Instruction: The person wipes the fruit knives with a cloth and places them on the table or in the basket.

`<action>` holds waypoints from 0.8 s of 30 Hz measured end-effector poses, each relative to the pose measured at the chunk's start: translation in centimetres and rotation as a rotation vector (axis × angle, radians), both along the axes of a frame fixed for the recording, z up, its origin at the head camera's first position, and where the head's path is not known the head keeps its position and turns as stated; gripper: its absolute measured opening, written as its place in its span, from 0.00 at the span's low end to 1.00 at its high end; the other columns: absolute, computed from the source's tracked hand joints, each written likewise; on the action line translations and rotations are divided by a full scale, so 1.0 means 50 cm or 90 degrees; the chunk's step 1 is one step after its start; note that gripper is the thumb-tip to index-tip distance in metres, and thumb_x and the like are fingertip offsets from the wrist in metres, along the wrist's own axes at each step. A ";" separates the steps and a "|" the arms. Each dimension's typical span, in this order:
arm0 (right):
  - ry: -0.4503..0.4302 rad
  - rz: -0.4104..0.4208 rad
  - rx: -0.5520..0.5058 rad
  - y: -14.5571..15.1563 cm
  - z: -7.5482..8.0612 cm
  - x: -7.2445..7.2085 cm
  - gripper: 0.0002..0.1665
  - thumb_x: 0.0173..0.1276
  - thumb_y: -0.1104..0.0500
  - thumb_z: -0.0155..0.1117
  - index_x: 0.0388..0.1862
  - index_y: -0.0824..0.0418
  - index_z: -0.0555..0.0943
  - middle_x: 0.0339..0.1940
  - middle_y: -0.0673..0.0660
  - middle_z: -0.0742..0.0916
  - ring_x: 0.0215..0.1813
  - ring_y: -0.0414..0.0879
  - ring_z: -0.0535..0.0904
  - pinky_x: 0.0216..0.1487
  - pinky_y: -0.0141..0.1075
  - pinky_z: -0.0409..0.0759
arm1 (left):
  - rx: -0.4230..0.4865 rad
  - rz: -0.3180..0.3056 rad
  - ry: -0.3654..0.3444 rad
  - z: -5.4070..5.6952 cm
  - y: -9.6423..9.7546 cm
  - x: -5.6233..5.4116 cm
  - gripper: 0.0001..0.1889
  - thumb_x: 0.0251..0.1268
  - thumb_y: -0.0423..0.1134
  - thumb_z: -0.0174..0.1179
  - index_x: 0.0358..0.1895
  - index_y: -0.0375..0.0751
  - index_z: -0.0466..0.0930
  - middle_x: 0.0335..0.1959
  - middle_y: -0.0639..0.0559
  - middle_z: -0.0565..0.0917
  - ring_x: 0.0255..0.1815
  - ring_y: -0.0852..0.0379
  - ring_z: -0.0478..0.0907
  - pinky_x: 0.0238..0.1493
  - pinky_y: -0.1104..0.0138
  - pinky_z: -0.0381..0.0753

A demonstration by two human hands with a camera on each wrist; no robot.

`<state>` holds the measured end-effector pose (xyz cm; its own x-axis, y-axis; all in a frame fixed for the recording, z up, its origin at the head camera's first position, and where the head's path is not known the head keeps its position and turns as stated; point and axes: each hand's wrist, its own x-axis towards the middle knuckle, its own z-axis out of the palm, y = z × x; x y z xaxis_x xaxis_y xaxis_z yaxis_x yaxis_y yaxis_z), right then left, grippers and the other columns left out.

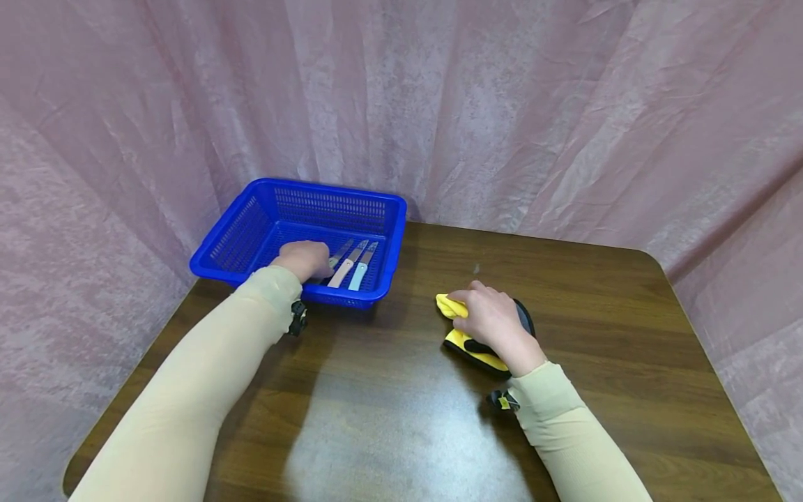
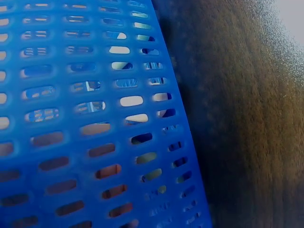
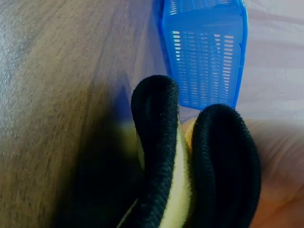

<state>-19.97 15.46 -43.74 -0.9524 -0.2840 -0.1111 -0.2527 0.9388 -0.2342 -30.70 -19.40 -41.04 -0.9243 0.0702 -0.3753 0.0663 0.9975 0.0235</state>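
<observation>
Inside the blue plastic basket (image 1: 392,237), my left hand (image 1: 304,259) reaches down beside several small knives. Its fingertips are hidden by the hand itself, and the basket wall (image 2: 71,161) covers most of it in the left wrist view. A knife with a pink handle (image 1: 341,273) and one with a light blue handle (image 1: 358,277) lie to its right. Another knife blade (image 1: 341,249) shows right by the fingers. Over the table, my right hand (image 1: 492,317) grips a yellow cloth (image 1: 464,339) with black edging, folded double in the right wrist view.
The brown wooden table (image 1: 389,432) has rounded corners, and the basket stands at its back left. Pink curtains (image 1: 439,111) hang behind and at both sides. A black wrist camera (image 1: 297,318) sits on the left sleeve, near the basket's front rim.
</observation>
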 end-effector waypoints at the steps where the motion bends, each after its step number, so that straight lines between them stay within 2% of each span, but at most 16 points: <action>1: -0.001 -0.001 0.002 0.000 0.000 0.000 0.32 0.69 0.56 0.73 0.73 0.51 0.86 0.56 0.60 0.85 0.49 0.58 0.81 0.51 0.56 0.78 | 0.003 0.000 0.000 0.002 -0.001 0.001 0.18 0.81 0.47 0.61 0.53 0.34 0.89 0.46 0.39 0.86 0.47 0.41 0.80 0.60 0.43 0.80; 6: -0.006 0.009 0.016 -0.004 -0.002 0.000 0.32 0.69 0.56 0.72 0.74 0.51 0.85 0.53 0.60 0.84 0.46 0.56 0.80 0.50 0.54 0.78 | 0.019 -0.004 0.007 0.010 -0.013 -0.001 0.22 0.84 0.51 0.58 0.53 0.33 0.88 0.43 0.40 0.86 0.46 0.41 0.81 0.57 0.42 0.82; 9: -0.003 0.018 0.018 -0.004 0.001 0.006 0.31 0.72 0.54 0.72 0.75 0.52 0.84 0.55 0.60 0.84 0.47 0.56 0.81 0.50 0.55 0.79 | 0.028 -0.022 0.048 0.020 -0.017 0.001 0.24 0.87 0.52 0.55 0.56 0.32 0.87 0.50 0.35 0.87 0.49 0.38 0.83 0.57 0.39 0.83; 12: 0.008 0.020 0.014 0.000 0.005 0.015 0.31 0.76 0.49 0.73 0.76 0.52 0.83 0.60 0.61 0.84 0.54 0.58 0.82 0.54 0.56 0.81 | 0.040 -0.055 0.103 0.034 -0.010 0.011 0.27 0.89 0.53 0.52 0.63 0.30 0.84 0.61 0.30 0.85 0.59 0.32 0.84 0.60 0.36 0.82; 17: 0.041 0.013 -0.017 0.007 0.016 0.035 0.35 0.79 0.42 0.73 0.80 0.51 0.80 0.70 0.62 0.82 0.67 0.63 0.80 0.64 0.62 0.79 | 0.079 -0.109 0.180 0.051 0.017 0.057 0.30 0.91 0.57 0.49 0.74 0.34 0.78 0.72 0.31 0.79 0.71 0.26 0.77 0.67 0.33 0.76; 24: 0.104 0.028 -0.056 0.015 0.030 0.060 0.43 0.77 0.37 0.74 0.84 0.52 0.75 0.75 0.63 0.81 0.75 0.65 0.76 0.69 0.66 0.75 | 0.106 -0.178 0.280 0.045 0.057 0.135 0.33 0.89 0.61 0.50 0.80 0.39 0.73 0.82 0.35 0.71 0.82 0.31 0.66 0.75 0.32 0.68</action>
